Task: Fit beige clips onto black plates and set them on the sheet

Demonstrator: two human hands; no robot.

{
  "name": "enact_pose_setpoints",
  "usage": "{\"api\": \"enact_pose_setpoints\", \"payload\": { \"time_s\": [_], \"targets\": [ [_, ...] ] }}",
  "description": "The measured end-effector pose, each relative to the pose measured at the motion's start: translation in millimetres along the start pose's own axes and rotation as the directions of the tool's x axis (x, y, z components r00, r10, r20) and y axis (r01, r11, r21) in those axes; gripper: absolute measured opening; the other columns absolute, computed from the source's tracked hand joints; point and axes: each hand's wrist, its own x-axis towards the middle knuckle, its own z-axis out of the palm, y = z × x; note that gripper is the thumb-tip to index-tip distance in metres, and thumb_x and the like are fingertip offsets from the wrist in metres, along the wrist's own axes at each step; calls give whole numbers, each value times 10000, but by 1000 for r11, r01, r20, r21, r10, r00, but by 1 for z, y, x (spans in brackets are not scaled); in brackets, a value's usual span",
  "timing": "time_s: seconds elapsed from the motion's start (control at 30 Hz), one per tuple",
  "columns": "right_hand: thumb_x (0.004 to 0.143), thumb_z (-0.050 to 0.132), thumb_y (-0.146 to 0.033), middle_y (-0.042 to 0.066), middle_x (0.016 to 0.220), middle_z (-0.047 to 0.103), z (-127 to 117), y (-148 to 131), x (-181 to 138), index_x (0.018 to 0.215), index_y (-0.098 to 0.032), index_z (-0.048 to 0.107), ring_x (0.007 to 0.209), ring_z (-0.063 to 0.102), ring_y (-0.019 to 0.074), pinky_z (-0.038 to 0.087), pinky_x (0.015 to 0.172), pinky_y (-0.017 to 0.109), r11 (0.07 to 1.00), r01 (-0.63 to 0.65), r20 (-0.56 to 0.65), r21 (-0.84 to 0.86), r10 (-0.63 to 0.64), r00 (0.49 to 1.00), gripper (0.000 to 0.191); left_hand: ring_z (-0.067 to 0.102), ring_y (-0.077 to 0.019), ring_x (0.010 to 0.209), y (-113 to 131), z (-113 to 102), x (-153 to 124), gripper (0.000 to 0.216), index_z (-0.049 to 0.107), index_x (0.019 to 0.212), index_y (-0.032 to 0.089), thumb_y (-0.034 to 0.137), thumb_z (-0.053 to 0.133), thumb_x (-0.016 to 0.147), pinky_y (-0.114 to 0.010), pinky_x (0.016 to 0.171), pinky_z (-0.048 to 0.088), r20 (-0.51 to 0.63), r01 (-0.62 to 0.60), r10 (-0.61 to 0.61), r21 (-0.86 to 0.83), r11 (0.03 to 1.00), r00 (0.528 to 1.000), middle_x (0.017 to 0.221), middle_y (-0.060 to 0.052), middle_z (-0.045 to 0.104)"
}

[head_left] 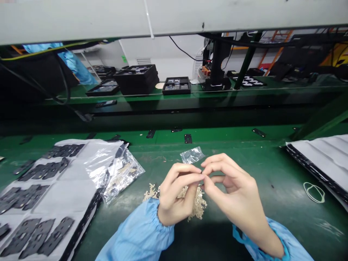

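Our fingers [199,173] pinch together on something too small to make out, left hand [176,197] meeting right hand [233,195] above one heap of tan parts [199,204] on the tabletop [272,170], partly hidden; two clear bags [119,170] lie nearby.

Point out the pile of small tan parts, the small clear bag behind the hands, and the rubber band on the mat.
pile of small tan parts [199,206], head view, on its lower right edge.
small clear bag [192,154], head view, on its middle.
rubber band [314,191], head view, on the loop's middle strand.
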Motion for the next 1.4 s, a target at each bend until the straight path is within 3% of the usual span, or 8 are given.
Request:
{"api": "enact_pose_setpoints", "payload": {
  "time_s": [0.6, 0.73, 0.9, 1.03, 1.33, 1.4],
  "targets": [
    [734, 561, -45, 60, 950, 540, 3, -5, -3, 767, -201, 589, 882, 583, 189, 571, 612, 252, 999, 29, -24, 16, -29, 999, 162, 601, -161, 801, 1, -2, -1, 256, 619, 908, 188, -6, 597, 743, -286, 617, 516, -50, -57, 59, 34, 998, 997, 902, -39, 622],
    [764, 559, -66, 70, 960, 551, 0, -5, -4, 779, -204, 582, 916, 575, 205, 571, 627, 268, 999, 46, -5, 7, -46, 999, 141, 592, -157, 806, 1, -3, 0, 259, 618, 903, 186, -17, 591, 744, -289, 645, 511, -50, 0, 1, 4, 1000, 999, 897, -43, 614],
    [808, 541, -42, 61, 960, 576, -4, -2, -1, 960, -214, 611, 887, 585, 188, 550, 645, 272, 980, 181, 57, -87, -176, 983, 239, 589, -161, 813, 1, -2, 0, 228, 610, 898, 185, 4, 588, 760, -279, 642, 508, -13, 128, -130, -115, 985, 991, 881, -48, 602],
    [817, 549, -20, 51, 919, 592, -6, 2, 2, 937, -206, 625, 848, 592, 179, 526, 701, 295, 943, 284, 85, -173, -273, 958, 234, 588, -157, 810, 0, -3, 2, 215, 617, 925, 175, 24, 581, 776, -238, 579, 487, 37, 192, -189, -174, 966, 981, 895, -60, 590],
    [802, 543, 8, 80, 985, 591, 2, 9, -7, 1023, -184, 567, 871, 592, 191, 534, 741, 307, 822, 402, 74, -403, -409, 909, 293, 598, -170, 851, 1, -1, 3, 231, 626, 961, 181, 36, 570, 790, -257, 621, 514, 17, 203, -202, -132, 970, 979, 918, -64, 590],
    [803, 545, -4, 75, 970, 592, 4, 9, -7, 998, -190, 579, 846, 596, 184, 552, 702, 294, 853, 359, 33, -378, -375, 926, 272, 601, -171, 858, 1, -1, 3, 257, 628, 969, 187, 20, 575, 780, -266, 639, 521, -8, 165, -166, -89, 982, 986, 923, -60, 601]
  ]
}}
